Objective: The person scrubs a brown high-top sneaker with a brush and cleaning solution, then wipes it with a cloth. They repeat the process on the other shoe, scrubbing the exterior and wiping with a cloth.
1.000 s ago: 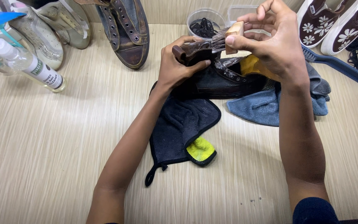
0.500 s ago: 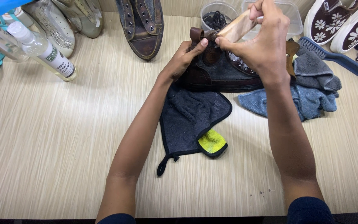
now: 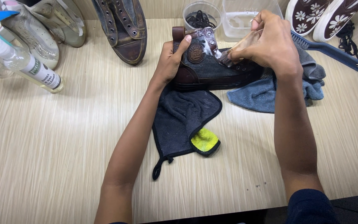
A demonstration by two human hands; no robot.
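At upper centre of the frame, a dark grey canvas high-top shoe with brown leather heel (image 3: 206,68) stands on a dark grey cloth (image 3: 183,120). The left hand (image 3: 168,62) is curled around its heel; the right hand (image 3: 270,43) is closed on a wooden-handled brush (image 3: 239,45) pressed against the foamy lace area.

Seen from above, a dark high-top shoe (image 3: 212,68) lies on its side on a pale wood-grain table (image 3: 63,145). The left hand (image 3: 170,62) clasps its heel, while the right hand (image 3: 270,43) presses a small brush (image 3: 239,45) against white foam near the eyelets. Under the shoe lies a dark cloth (image 3: 183,120) (one corner turned up yellow), beside a blue towel (image 3: 266,93). A spray bottle (image 3: 25,64) lies far left.
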